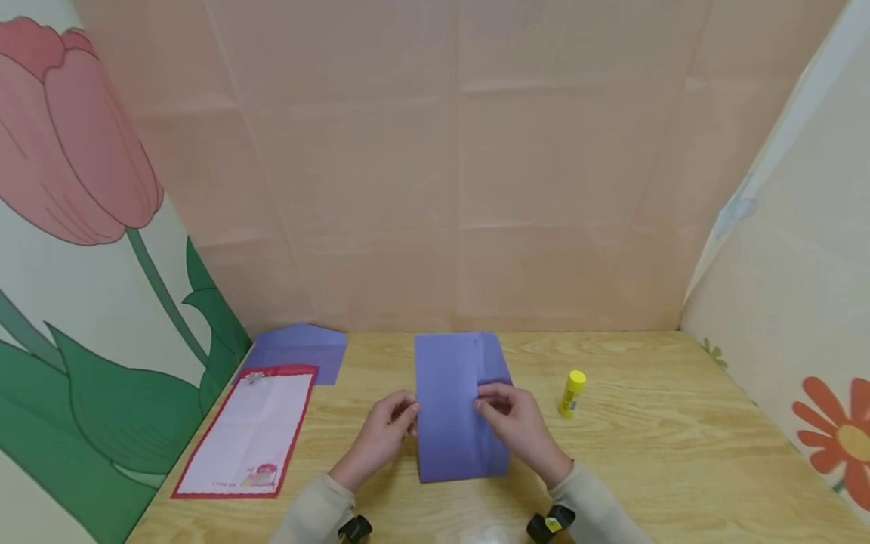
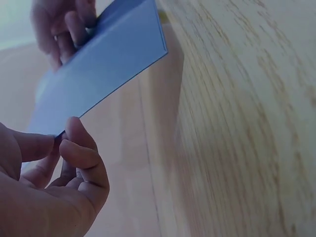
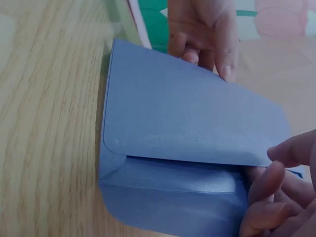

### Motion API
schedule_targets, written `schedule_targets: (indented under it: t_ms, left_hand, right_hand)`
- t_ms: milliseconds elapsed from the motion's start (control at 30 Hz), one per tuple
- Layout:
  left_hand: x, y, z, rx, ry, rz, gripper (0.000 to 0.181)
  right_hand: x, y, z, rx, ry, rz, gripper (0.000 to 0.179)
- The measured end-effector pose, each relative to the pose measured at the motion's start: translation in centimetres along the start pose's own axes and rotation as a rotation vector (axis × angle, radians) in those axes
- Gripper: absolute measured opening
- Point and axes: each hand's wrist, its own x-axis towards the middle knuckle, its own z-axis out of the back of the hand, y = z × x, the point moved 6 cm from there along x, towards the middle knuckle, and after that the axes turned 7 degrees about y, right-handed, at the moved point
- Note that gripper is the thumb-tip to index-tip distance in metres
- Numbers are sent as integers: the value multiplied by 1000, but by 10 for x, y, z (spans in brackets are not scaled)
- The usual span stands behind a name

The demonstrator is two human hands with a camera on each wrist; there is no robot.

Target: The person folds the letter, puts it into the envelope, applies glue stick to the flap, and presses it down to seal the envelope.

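Both hands hold a blue-purple envelope (image 1: 448, 408) raised over the table, its long side running away from me. Thumb and fingers of my left hand (image 1: 384, 434) pinch its left edge. At the other side, my right hand (image 1: 519, 427) pinches the edge of the pocket, thumb on the outer face and fingers at the opening. The right wrist view shows the pocket mouth (image 3: 187, 173) parted, with the flap (image 3: 173, 210) folded out beyond it. In the left wrist view, the smooth face of the envelope (image 2: 108, 64) slants between the two hands.
A yellow glue stick (image 1: 572, 394) stands right of the envelope on the wooden table (image 1: 646, 453). To the left lies a white sheet of paper with a red border (image 1: 248, 434), overlapping a second purple envelope (image 1: 299, 351). A brown-papered wall (image 1: 455, 189) closes off the back.
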Motion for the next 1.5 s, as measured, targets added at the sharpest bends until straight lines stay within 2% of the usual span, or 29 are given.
schedule_targets:
  t_ms: [100,167,367,500,633,733,800,900,1033,1100,1167,1333,1500]
  left_hand:
    - [0,-2,0,-3,-11,-17,15]
    - [0,-1,0,-7,-20,-16,14]
    - [0,5,0,3,-46,19,13]
    - [0,11,-2,41,-31,61,13]
    - [-3,18,-7,110,16,104,17]
    - [-8,21,-11,183,61,129,19]
    - [-10,20,-13,239,86,131,20]
    - [-12,15,-15,355,91,89,17]
    - [-9,7,-11,626,-2,22,8]
    - [-8,6,-7,746,-39,31,14]
    - [-7,7,-4,835,-48,68,25]
    - [-10,14,-2,882,40,193,43]
    - [-16,10,-4,888,92,201,45]
  right_hand:
    - [0,4,2,-100,-65,71,15]
    - [0,5,3,-125,-90,95,16]
    - [-4,7,3,-208,-99,137,16]
    - [-8,10,-6,-412,-2,161,16]
    - [-12,5,-22,-653,153,131,41]
    - [-17,0,-30,-748,224,93,56]
    - [-19,-1,-33,-772,247,73,61]
    - [-22,-3,-34,-797,263,65,65]
    - [-23,-4,-35,-837,266,76,69]
    - [-23,-5,-35,-854,269,85,69]
    - [-23,-4,-35,-868,271,105,68]
    - [-21,-5,-31,-871,258,131,57]
    - [-16,-9,-22,-849,216,79,47]
